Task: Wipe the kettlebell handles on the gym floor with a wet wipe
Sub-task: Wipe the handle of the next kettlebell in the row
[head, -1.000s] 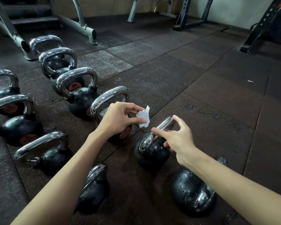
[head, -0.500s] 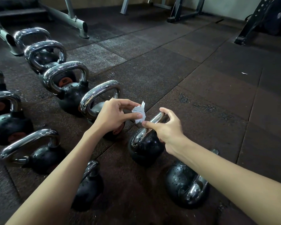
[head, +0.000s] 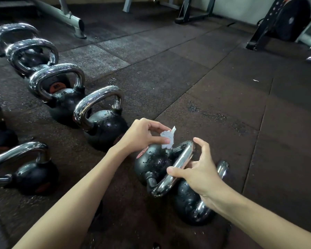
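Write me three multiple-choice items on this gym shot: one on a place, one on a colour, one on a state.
1. Where is the wet wipe?
A. Draped over a bench
B. Pinched in the left hand
C. Tucked in a pocket

2. What colour is the handle that the right hand holds?
A. Shiny silver
B. Red
C. Yellow

3. How does that handle's kettlebell stand?
A. Upright and untouched
B. Hung on a rack
C. Tipped, with its handle toward the right hand

Key:
1 B: the white wipe sticks out between the thumb and fingers of the left hand.
2 A: the handle gleams like chrome.
3 C: the black ball leans, and the right hand's thumb and fingers close round the lowered handle.
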### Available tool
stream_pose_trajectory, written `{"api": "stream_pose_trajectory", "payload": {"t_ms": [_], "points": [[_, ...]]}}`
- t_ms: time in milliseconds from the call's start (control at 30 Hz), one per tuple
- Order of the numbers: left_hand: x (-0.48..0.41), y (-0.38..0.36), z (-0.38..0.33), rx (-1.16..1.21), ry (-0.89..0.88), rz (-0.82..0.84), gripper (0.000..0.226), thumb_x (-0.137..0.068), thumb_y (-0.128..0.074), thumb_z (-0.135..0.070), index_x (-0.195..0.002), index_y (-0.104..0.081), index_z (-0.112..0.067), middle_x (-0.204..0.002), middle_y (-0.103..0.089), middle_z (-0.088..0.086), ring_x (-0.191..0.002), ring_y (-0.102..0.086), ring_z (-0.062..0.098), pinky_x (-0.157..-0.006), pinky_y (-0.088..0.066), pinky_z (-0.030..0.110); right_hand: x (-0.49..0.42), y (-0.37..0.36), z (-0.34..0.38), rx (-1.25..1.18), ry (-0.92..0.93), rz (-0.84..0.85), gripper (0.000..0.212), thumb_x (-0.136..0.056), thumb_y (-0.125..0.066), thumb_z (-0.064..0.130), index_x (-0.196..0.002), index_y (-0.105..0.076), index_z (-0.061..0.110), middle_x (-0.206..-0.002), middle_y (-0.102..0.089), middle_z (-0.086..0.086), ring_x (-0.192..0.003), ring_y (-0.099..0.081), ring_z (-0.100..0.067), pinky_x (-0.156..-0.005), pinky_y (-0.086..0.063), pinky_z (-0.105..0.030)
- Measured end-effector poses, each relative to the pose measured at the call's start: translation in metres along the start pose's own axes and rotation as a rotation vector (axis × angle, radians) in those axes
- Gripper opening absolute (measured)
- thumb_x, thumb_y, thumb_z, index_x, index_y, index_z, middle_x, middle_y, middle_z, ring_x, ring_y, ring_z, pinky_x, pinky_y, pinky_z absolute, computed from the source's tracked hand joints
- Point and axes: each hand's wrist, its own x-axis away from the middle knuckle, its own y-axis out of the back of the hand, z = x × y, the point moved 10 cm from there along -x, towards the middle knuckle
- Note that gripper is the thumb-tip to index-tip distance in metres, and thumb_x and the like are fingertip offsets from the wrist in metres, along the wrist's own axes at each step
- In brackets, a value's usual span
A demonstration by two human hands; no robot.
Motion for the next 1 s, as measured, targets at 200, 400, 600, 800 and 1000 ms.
{"api": "stream_pose_trajectory", "payload": {"t_ms": [200,400,600,800,1000], "points": [[-0.014,-0.038,0.016,-0.003,0.026,0.089,0.030,-0.074,-0.091,-0.040,-0.104,-0.083,-0.037,-0.070,-0.073,-0.026,-0.061,-0.056,-0.010,-0.066,-0.048,0.024,-0.012,-0.015,0.002,0.000,0.003,0.036,0.134,-0.053,-0.094,0.032,-0.157,-0.012,0.053,-0.120,-0.074,0.004,-0.113,-0.068,-0.007,-0.093,-0.047,-0.026],[-0.021,-0.041,0.031,0.017,0.071,0.093,0.030,-0.081,-0.087,-0.037,-0.109,-0.083,-0.028,-0.051,-0.061,-0.027,-0.048,-0.045,-0.012,-0.056,-0.034,0.010,-0.020,-0.007,0.007,-0.002,-0.032,0.068,0.128,-0.071,-0.093,0.011,-0.162,-0.008,0.041,-0.104,-0.079,0.003,-0.103,-0.071,-0.005,-0.089,-0.043,-0.024],[-0.023,-0.050,0.048,0.226,0.222,-0.083,0.028,-0.078,-0.088,-0.047,-0.099,-0.081,-0.030,-0.077,-0.079,-0.006,-0.074,-0.073,0.004,-0.083,-0.059,0.031,-0.017,0.002,0.003,0.035,-0.064,0.066,0.129,-0.070,-0.093,0.011,-0.162,-0.008,0.041,-0.117,-0.075,-0.006,-0.112,-0.068,-0.007,-0.073,-0.040,-0.014],[-0.023,-0.050,0.037,0.175,0.172,-0.132,0.019,-0.085,-0.082,-0.045,-0.087,-0.084,-0.026,-0.059,-0.072,-0.007,-0.049,-0.058,-0.002,-0.053,-0.042,0.012,-0.012,0.004,0.002,0.046,-0.057,0.060,0.129,-0.072,-0.093,0.010,-0.162,-0.006,0.040,-0.112,-0.076,-0.005,-0.106,-0.069,-0.006,-0.065,-0.041,-0.012],[-0.021,-0.065,0.044,0.118,0.170,0.120,0.029,-0.089,-0.073,-0.058,-0.114,-0.078,-0.045,-0.090,-0.081,0.001,-0.055,-0.060,0.004,-0.065,-0.053,0.029,-0.013,0.005,0.008,0.033,-0.041,0.049,0.127,-0.072,-0.092,0.009,-0.163,-0.010,0.039,-0.098,-0.078,0.000,-0.087,-0.069,0.006,-0.064,-0.039,-0.011]]}}
